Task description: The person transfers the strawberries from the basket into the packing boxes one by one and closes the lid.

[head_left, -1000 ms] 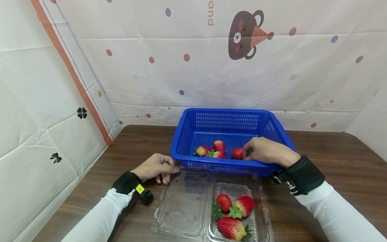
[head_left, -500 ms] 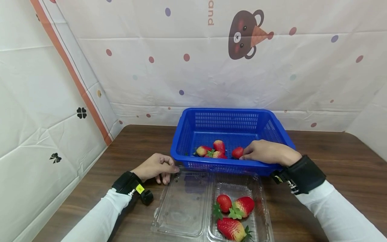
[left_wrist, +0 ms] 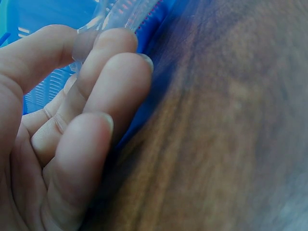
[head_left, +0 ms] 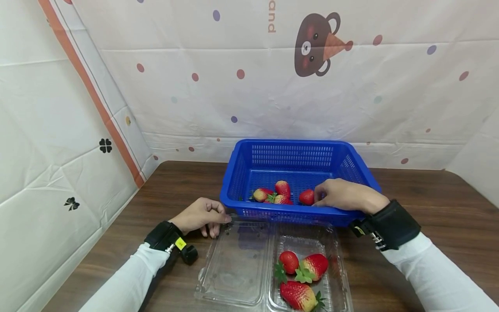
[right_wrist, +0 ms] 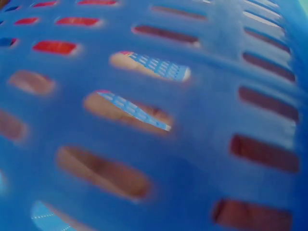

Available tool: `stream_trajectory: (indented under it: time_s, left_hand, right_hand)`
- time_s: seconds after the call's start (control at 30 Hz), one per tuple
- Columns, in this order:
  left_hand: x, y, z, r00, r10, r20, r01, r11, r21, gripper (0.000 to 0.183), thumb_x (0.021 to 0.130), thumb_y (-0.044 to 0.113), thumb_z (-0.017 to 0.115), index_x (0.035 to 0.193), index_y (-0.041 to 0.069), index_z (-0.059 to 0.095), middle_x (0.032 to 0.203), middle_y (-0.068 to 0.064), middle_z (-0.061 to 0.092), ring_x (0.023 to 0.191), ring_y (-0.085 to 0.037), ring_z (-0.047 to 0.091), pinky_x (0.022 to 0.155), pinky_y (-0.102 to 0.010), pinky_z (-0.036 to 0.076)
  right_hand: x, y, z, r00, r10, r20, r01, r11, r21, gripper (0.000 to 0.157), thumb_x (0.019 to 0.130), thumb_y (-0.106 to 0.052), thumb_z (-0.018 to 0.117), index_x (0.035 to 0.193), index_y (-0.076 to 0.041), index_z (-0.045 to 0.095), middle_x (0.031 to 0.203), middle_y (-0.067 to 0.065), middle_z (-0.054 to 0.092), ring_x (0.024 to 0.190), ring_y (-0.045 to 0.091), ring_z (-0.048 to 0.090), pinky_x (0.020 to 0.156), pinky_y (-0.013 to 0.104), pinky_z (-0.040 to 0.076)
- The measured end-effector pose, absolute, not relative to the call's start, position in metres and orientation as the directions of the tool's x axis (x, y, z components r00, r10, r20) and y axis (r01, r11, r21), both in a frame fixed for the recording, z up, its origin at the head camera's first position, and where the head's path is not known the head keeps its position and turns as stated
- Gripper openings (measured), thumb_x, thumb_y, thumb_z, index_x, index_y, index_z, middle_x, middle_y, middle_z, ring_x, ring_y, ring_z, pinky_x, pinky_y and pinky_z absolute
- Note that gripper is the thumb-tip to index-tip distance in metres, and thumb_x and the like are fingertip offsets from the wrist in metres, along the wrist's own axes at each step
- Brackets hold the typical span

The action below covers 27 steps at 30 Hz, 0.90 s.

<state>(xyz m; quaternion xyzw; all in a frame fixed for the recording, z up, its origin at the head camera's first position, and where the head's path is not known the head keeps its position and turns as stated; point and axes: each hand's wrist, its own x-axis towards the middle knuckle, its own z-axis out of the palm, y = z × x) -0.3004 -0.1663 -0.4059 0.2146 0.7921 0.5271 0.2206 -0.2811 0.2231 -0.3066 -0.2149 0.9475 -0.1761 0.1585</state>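
Observation:
My left hand [head_left: 204, 216] pinches the upper left corner of a clear plastic clamshell box [head_left: 238, 264], which lies open on the table. The left wrist view shows the thumb and index finger on that clear edge [left_wrist: 87, 42]. Over the front rim of a blue basket [head_left: 292, 146], my right hand [head_left: 345, 195] reaches in and holds a strawberry [head_left: 306, 197] at its right side; the fingertips are partly hidden. From the right wrist, the slotted basket wall [right_wrist: 202, 120] blocks most of the view, with bits of fingers and red showing through.
Several more strawberries [head_left: 282, 188] lie in the basket, left of the right hand. Three strawberries [head_left: 298, 294] sit in the right half of the clamshell. The brown wooden table [head_left: 183, 182] ends at a white printed cloth [head_left: 187, 99] behind and on the left.
My right hand shifts slightly left and then back at the strawberry, which stirs a little in the basket. The left hand and clamshell stay where they were.

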Motion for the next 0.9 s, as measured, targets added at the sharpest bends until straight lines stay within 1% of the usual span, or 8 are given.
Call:
stream_trajectory:
  time_s: [0.13, 0.2, 0.33, 0.43, 0.5, 0.57, 0.73, 0.9]
  left_hand:
    - [-0.3, -0.1664, -0.4055, -0.811, 0.572, -0.124, 0.107, 0.353, 0.929, 0.03, 0.085, 0.032, 0.073, 0.085, 0.004, 0.061, 0.058, -0.009, 0.065, 0.047, -0.018, 0.06, 0.038, -0.021, 0.047]
    - [-0.3, -0.1664, -0.4054, -0.811, 0.571, -0.124, 0.108, 0.355, 0.929, 0.03, 0.085, 0.032, 0.073, 0.085, 0.004, 0.062, 0.058, -0.009, 0.065, 0.048, -0.018, 0.06, 0.038, -0.021, 0.047]
    - [-0.3, -0.1663, -0.4054, -0.812, 0.57, -0.122, 0.112, 0.358, 0.927, 0.03, 0.085, 0.032, 0.073, 0.085, 0.004, 0.062, 0.059, -0.009, 0.065, 0.048, -0.019, 0.06, 0.038, -0.021, 0.047]
    - [-0.3002, -0.1664, -0.4059, -0.813, 0.57, -0.121, 0.115, 0.36, 0.926, 0.03, 0.085, 0.032, 0.073, 0.085, 0.005, 0.062, 0.058, -0.009, 0.065, 0.048, -0.019, 0.06, 0.038, -0.022, 0.047]
    - [-0.3003, -0.1665, -0.4063, -0.813, 0.57, -0.121, 0.115, 0.36, 0.926, 0.03, 0.085, 0.032, 0.073, 0.085, 0.005, 0.062, 0.058, -0.008, 0.065, 0.048, -0.019, 0.06, 0.038, -0.022, 0.047]
    - [-0.3004, -0.1667, -0.4065, -0.813, 0.57, -0.12, 0.116, 0.36, 0.926, 0.03, 0.085, 0.032, 0.073, 0.085, 0.005, 0.062, 0.058, -0.008, 0.065, 0.048, -0.019, 0.06, 0.038, -0.022, 0.047]
    - [-0.3004, -0.1666, -0.4062, -0.812, 0.572, -0.12, 0.116, 0.359, 0.926, 0.03, 0.085, 0.033, 0.073, 0.085, 0.005, 0.062, 0.058, -0.008, 0.065, 0.048, -0.019, 0.06, 0.038, -0.022, 0.047]
    - [-0.3006, -0.1666, -0.4065, -0.811, 0.573, -0.117, 0.119, 0.359, 0.926, 0.03, 0.085, 0.032, 0.073, 0.085, 0.005, 0.062, 0.058, -0.009, 0.065, 0.048, -0.019, 0.06, 0.038, -0.022, 0.047]
  right_hand:
    - [-0.2809, 0.2222, -0.3061, -0.865, -0.452, -0.215, -0.346, 0.85, -0.397, 0.011, 0.09, -0.021, 0.066, 0.082, -0.014, 0.065, 0.068, -0.001, 0.056, 0.06, 0.014, 0.051, 0.056, 0.028, 0.041]
    - [-0.281, 0.2217, -0.3059, -0.866, -0.451, -0.219, -0.342, 0.851, -0.398, 0.009, 0.09, -0.019, 0.066, 0.083, -0.014, 0.065, 0.069, -0.001, 0.057, 0.061, 0.014, 0.052, 0.056, 0.028, 0.042]
    - [-0.2814, 0.2214, -0.3057, -0.856, -0.461, -0.235, -0.348, 0.849, -0.399, 0.009, 0.091, -0.025, 0.066, 0.09, -0.016, 0.069, 0.08, 0.0, 0.064, 0.068, 0.014, 0.055, 0.063, 0.032, 0.048]
    - [-0.2813, 0.2217, -0.3058, -0.846, -0.474, -0.246, -0.352, 0.841, -0.41, 0.017, 0.091, -0.031, 0.065, 0.099, -0.017, 0.072, 0.092, 0.001, 0.067, 0.076, 0.014, 0.057, 0.07, 0.035, 0.052]
    - [-0.2812, 0.2217, -0.3059, -0.841, -0.48, -0.248, -0.356, 0.837, -0.415, 0.022, 0.092, -0.034, 0.064, 0.101, -0.017, 0.072, 0.094, 0.001, 0.067, 0.078, 0.014, 0.057, 0.072, 0.035, 0.052]
    - [-0.2808, 0.2213, -0.306, -0.84, -0.482, -0.249, -0.354, 0.835, -0.421, 0.023, 0.092, -0.037, 0.064, 0.1, -0.017, 0.071, 0.09, 0.001, 0.066, 0.075, 0.013, 0.057, 0.069, 0.034, 0.051]
    - [-0.2802, 0.2205, -0.3061, -0.847, -0.477, -0.234, -0.36, 0.84, -0.406, 0.023, 0.092, -0.038, 0.063, 0.086, -0.016, 0.066, 0.074, -0.001, 0.058, 0.066, 0.013, 0.053, 0.059, 0.03, 0.043]
    - [-0.2799, 0.2207, -0.3055, -0.855, -0.465, -0.23, -0.344, 0.84, -0.418, 0.022, 0.092, -0.034, 0.065, 0.082, -0.014, 0.062, 0.07, -0.001, 0.056, 0.063, 0.014, 0.052, 0.057, 0.03, 0.042]
